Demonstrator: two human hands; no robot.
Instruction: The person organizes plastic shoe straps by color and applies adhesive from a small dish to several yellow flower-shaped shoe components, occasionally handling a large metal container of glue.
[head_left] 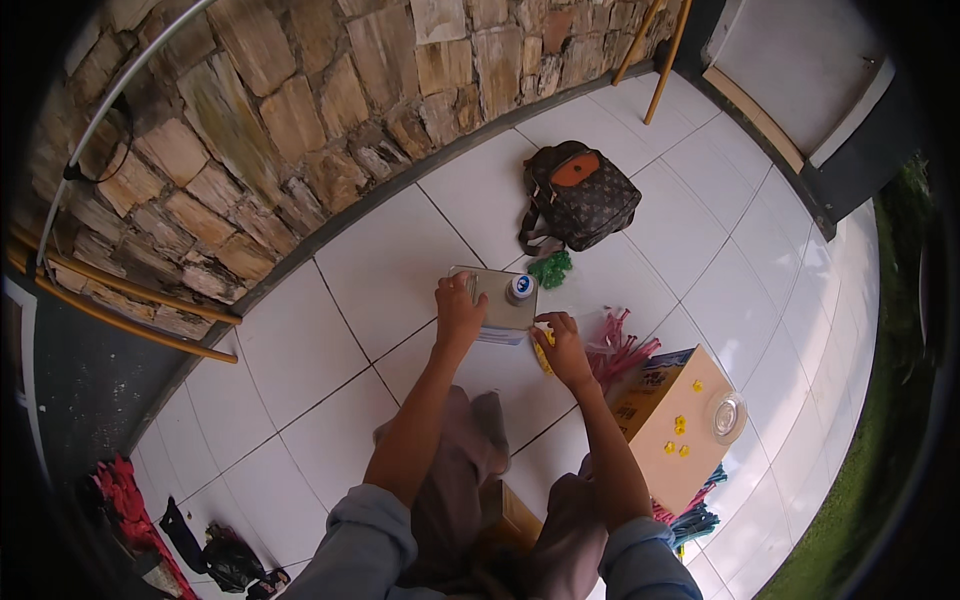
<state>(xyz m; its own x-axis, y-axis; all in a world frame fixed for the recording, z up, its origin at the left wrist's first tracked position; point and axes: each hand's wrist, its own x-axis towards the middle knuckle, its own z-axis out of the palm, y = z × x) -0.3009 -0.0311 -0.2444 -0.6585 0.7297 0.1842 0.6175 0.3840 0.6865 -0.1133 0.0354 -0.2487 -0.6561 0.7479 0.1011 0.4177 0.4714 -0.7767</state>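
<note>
person squats on white floor tiles (380,270), centre of frame. left hand (458,312) is wrapped around the left edge of a flat rectangular metal can (495,300), fingers closed on its side, holding it steady on the floor. right hand (562,345) sits at the can's lower right corner, fingertips pinched narrow near something yellow (543,355); can't tell whether it grips the yellow piece or just touches the can. white screw cap with blue centre (521,288) is on the can's top right, looks closed.

step in hand, as judged: bracing the can while the right hand works at its corner. next move would need the left hand firm so the can doesn't slide or tip, and the right hand free to reach the cap.

around it: green clips (551,268) just above the can, patterned brown handbag (580,197) further up, pink pieces (620,350) right of the right hand, cardboard box (665,415) at lower right with small yellow bits (678,428) and a clear lid (729,416) on top. stone wall (300,100) upper left.
</note>
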